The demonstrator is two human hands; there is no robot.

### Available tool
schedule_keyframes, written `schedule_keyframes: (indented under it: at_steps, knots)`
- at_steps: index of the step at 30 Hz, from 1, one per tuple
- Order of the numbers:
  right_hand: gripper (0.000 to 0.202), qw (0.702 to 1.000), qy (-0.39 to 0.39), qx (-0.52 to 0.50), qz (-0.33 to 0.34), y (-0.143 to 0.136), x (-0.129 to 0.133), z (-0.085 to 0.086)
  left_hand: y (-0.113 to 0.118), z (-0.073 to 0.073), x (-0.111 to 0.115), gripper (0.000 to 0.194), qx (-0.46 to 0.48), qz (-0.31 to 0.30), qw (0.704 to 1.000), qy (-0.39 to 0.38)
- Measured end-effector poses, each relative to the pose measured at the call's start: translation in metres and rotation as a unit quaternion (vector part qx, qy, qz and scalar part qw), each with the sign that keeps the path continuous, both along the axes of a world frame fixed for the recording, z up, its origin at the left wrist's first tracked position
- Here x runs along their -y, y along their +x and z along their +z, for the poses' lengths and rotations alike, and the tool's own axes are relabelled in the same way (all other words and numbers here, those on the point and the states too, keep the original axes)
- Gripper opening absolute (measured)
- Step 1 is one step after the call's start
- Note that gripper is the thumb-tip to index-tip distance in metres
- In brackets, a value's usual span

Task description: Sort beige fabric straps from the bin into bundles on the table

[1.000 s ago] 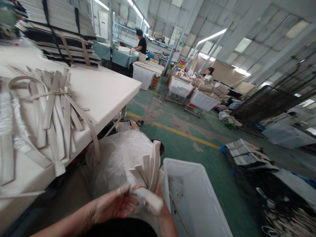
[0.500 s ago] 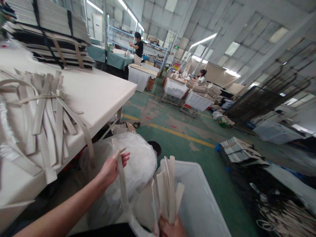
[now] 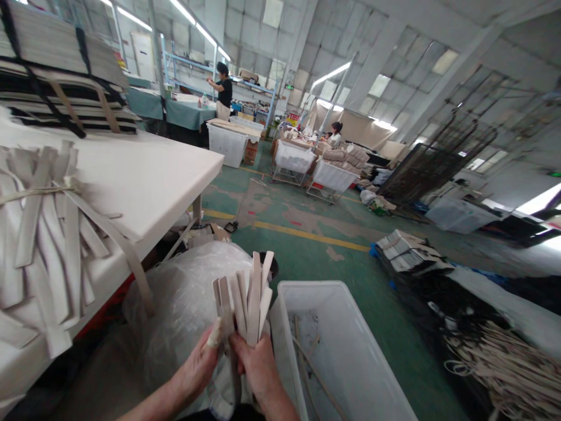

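Observation:
My right hand point(image 3: 259, 363) is wrapped round a bunch of beige fabric straps point(image 3: 252, 298), whose flat ends fan upward. Close beside it, my left hand point(image 3: 199, 365) pinches a darker-looking strap point(image 3: 225, 310) against the left side of the bunch. A pale covering sits on the left thumb. The lower lengths of the straps hang toward my lap, partly hidden by my hands. On the table to the left lies a tied bundle of similar straps point(image 3: 48, 234), one strap drooping over the edge.
A white-topped table point(image 3: 175, 158) carries a banded stack of panels point(image 3: 65, 76). Below me are a clear plastic bag point(image 3: 175, 292) and a white bin point(image 3: 342, 351) with a few strips inside. Heaped cords point(image 3: 517, 362) lie on the right. Two people work farther back.
My left hand has brought its strap down and right, against the bunch. My right hand has moved up and left with the straps, away from the bin. The view has shifted right.

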State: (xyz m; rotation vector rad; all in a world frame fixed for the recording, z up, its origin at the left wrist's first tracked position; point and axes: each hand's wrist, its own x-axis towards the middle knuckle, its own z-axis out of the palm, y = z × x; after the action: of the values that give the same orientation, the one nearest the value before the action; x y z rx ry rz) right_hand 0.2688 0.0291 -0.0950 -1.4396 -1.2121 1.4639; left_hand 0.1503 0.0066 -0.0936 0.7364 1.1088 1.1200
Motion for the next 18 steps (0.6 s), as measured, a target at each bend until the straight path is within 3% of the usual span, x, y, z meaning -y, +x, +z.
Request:
schedule_keyframes:
  at_steps: [3,7,11,15,18]
  knots:
    - [0.046,1.000,0.019,-0.007,0.013,-0.004,0.001,0.007,-0.001,-0.001,-0.001,0.071,-0.022,-0.029,0.999,0.002]
    - [0.045,0.999,0.036,-0.014,0.000,0.004,-0.001,0.013,-0.024,0.017,-0.017,0.058,-0.131,-0.092,0.983,0.084]
    - [0.049,0.997,0.048,-0.057,-0.018,0.018,-0.006,0.019,-0.051,0.032,-0.032,0.043,-0.321,-0.201,0.912,0.156]
    - [0.049,0.997,0.035,-0.069,0.011,0.021,-0.001,0.029,-0.055,0.019,-0.020,0.032,-0.486,-0.311,0.807,0.128]
    - [0.037,0.998,0.019,-0.058,0.021,0.015,0.012,0.034,-0.052,-0.002,-0.001,0.034,-0.494,-0.343,0.788,0.131]
